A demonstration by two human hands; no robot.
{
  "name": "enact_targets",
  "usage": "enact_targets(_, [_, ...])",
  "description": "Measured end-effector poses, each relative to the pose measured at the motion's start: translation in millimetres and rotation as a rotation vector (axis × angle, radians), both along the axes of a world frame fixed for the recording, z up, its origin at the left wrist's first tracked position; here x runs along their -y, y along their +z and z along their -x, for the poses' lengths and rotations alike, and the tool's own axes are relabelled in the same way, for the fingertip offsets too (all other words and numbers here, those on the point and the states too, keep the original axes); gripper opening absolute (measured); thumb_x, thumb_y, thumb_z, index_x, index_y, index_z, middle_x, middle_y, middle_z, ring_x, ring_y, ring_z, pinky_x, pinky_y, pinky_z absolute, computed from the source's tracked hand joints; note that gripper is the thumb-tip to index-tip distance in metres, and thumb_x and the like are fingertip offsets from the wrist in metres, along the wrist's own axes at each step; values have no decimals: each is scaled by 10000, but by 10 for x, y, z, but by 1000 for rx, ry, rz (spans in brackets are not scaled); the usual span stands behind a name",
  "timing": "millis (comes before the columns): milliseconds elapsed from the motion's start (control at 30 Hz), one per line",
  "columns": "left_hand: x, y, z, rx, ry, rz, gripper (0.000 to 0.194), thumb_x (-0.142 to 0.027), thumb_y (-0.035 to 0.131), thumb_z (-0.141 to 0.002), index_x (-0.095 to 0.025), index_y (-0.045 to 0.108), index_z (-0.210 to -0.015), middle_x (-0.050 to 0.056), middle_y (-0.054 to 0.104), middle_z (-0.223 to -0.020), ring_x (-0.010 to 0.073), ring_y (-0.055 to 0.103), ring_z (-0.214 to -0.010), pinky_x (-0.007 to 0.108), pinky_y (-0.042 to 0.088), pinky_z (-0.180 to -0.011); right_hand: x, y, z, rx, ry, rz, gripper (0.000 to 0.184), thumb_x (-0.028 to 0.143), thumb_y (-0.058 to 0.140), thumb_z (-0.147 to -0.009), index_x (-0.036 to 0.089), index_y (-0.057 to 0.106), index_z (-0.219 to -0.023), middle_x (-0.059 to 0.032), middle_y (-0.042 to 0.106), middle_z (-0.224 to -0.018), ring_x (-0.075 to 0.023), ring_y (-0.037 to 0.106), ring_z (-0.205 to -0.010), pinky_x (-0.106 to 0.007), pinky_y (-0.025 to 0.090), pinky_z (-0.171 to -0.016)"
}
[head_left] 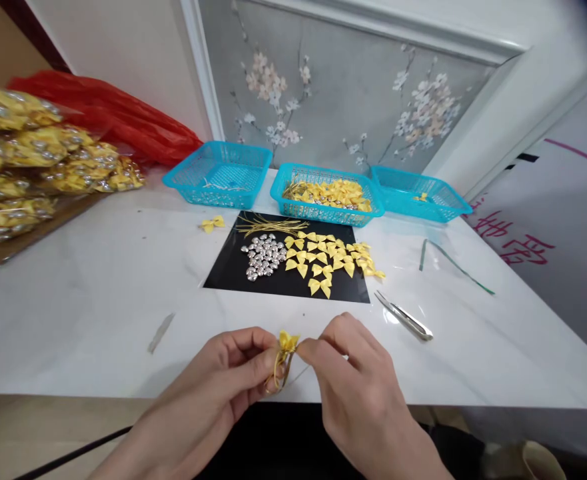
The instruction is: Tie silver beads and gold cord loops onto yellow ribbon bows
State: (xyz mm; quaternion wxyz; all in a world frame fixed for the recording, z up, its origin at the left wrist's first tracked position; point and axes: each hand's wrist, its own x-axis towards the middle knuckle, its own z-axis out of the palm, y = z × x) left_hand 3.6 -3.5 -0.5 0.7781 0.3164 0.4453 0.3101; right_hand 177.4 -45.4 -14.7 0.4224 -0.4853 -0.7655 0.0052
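The left hand is closed in a pinch, thumb against fingers, on a yellow bow with looped gold cord hanging below it; the right hand is likewise closed, thumb and forefinger meeting at the right side of the same bow, though whether they grip its ribbon or a thin strand cannot be told; the bow is held between both hands at the near edge of the white counter; beyond them lies a black sheet bearing gold cords at its far side, a cluster of silver beads left of centre and loose yellow bows to the right, some past the sheet's edge; tweezers rest just right of the sheet; three blue baskets stand behind, the middle basket filled with yellow pieces; clear bags of yellow and silver pieces are stacked at far left, near red plastic
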Motion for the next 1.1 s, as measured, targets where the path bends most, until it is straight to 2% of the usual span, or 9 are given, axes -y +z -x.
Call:
enact_targets(233, [29, -61, -8, 24, -7, -20, 184, -291, 868, -726, -168, 732, -705, 2, 639, -694, 118, 517, -665, 185, 471, -626, 9, 11, -19, -53, 21, 42, 282, -76, 461, -870, 120, 664, -866, -26, 459, -726, -137, 404, -628, -255, 316, -525])
enact_targets(567, [57, 46, -71, -127, -37, -182, 186, -310, 793, -798, -187, 702, -693, -10, 590, -685, 150, 490, -699, 240, 454, -672, 31, -54, 24, -248, 23, 174, 180, 50, 525, -955, 172, 641, -890, -12, 533, -757, -136, 524, -654, -246, 439, -569])
enact_targets(733, [69, 34, -68, -211, -40, -291, 180, -326, 730, -856, -196, 713, -732, -5, 598, -714, 163, 497, -730, 261, 445, -711, 43, -60, 54, -353, -5, 168, 148, 48, 575, -943, 192, 604, -927, 8, 596, -793, -123, 595, -687, -237, 483, -637])
enact_targets(933, [69, 17, -78, -68, -25, -162, 220, -343, 785, -809, -184, 698, -683, -8, 599, -677, 147, 492, -689, 235, 450, -659, 60, -59, 37, -334, 46, 242, 250, 8, 487, -932, 196, 653, -949, -4, 557, -794, -132, 562, -664, -247, 457, -588])
enact_targets(1100, [55, 5, -61, -2, -19, -44, 199, -286, 854, -729, -175, 697, -674, -11, 611, -662, 128, 488, -659, 203, 442, -618, 63, -30, -19, -313, 105, 292, 327, -15, 458, -914, 202, 687, -999, -20, 538, -821, -144, 551, -692, -264, 451, -598])
